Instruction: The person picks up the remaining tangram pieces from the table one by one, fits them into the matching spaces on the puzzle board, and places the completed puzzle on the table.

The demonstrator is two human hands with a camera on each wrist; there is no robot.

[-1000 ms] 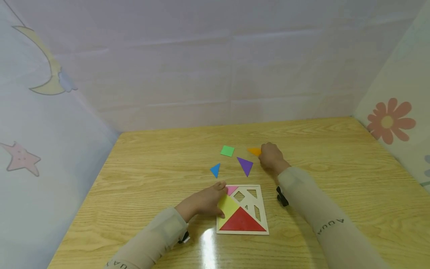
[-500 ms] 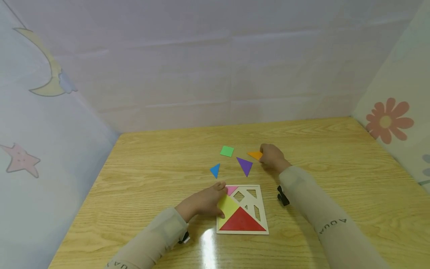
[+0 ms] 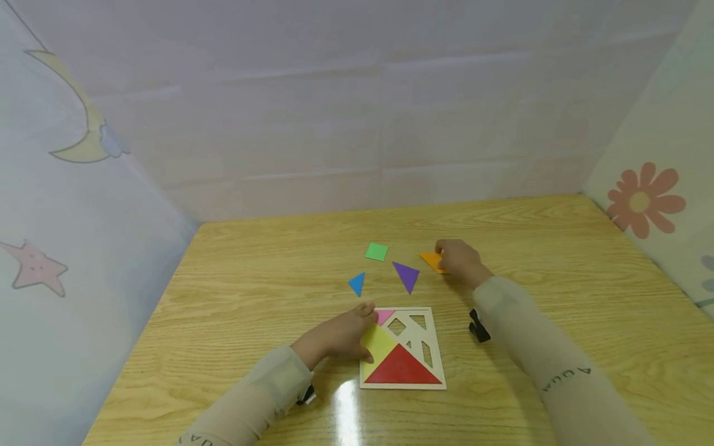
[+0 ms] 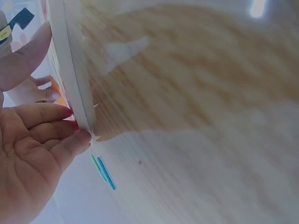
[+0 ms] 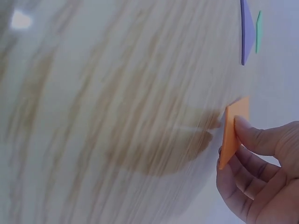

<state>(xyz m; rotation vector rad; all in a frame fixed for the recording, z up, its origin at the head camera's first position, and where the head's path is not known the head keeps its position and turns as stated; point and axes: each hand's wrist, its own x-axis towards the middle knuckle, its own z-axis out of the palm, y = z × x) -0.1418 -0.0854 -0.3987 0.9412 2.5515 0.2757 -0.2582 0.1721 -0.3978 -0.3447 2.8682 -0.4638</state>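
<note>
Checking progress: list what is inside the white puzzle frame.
Inside the puzzle frame lie a red triangle, a yellow piece and a pink piece; other slots are empty. The left hand covers the frame's left edge.

Left hand (image 4: 28, 154) against puzzle frame (image 4: 70, 70)

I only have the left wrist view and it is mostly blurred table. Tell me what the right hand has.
Observer: The right hand pinches an orange piece, tilted up on edge off the table.
Operator: Report what is seated in the frame.
Observer: The puzzle frame holds a red triangle, a yellow piece and a pink piece.
Operator: List the loose ones.
Observer: Green square, blue triangle, purple triangle.
</note>
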